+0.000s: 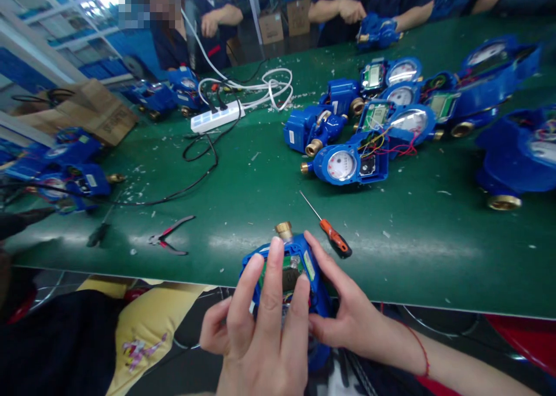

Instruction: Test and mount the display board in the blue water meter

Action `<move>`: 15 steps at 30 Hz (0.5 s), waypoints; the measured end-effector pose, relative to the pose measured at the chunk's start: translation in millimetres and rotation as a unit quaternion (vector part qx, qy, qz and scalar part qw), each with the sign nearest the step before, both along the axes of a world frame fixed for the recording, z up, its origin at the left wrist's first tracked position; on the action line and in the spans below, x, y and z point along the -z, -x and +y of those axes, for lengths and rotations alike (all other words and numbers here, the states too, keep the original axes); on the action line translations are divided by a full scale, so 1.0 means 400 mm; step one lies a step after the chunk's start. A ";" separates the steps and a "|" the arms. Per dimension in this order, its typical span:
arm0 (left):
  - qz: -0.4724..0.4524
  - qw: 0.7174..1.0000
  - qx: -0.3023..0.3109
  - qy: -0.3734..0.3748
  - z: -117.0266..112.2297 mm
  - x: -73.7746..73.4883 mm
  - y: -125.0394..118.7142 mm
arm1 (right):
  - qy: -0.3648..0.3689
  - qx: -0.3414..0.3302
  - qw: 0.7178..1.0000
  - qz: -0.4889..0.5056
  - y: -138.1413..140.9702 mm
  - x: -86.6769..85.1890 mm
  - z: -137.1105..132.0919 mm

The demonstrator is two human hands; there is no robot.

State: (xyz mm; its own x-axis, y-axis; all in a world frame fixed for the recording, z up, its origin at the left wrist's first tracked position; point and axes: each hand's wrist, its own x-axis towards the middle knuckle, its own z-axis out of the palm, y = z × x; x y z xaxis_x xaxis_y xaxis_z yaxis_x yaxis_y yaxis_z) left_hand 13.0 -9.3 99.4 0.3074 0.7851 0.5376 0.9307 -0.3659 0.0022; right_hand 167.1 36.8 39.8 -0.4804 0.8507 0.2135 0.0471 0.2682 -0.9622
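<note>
A blue water meter (299, 263) with a brass fitting on top is held over the near edge of the green table (269, 211). My left hand (260, 326) lies over its front, fingers stretched up across the open electronics bay. My right hand (347, 309) grips the meter's right side, forefinger along its edge and thumb underneath. Most of the meter's lower body is hidden behind my fingers.
An orange-handled screwdriver (332, 234) lies just right of the meter, red pliers (167, 237) to the left. Several opened blue meters (369, 147) crowd the right half. A white power strip (216, 118) with cables sits further back. Other people work across the table.
</note>
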 end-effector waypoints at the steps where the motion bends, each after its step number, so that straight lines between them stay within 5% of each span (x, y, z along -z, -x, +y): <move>1: 0.001 1.000 -0.003 0.004 -0.001 -0.003 -0.001 | 0.002 0.000 1.000 -0.001 0.001 0.001 -0.001; 15: -0.003 0.999 -0.047 -0.001 -0.015 -0.002 -0.020 | 0.027 0.010 1.000 -0.013 0.004 0.015 -0.013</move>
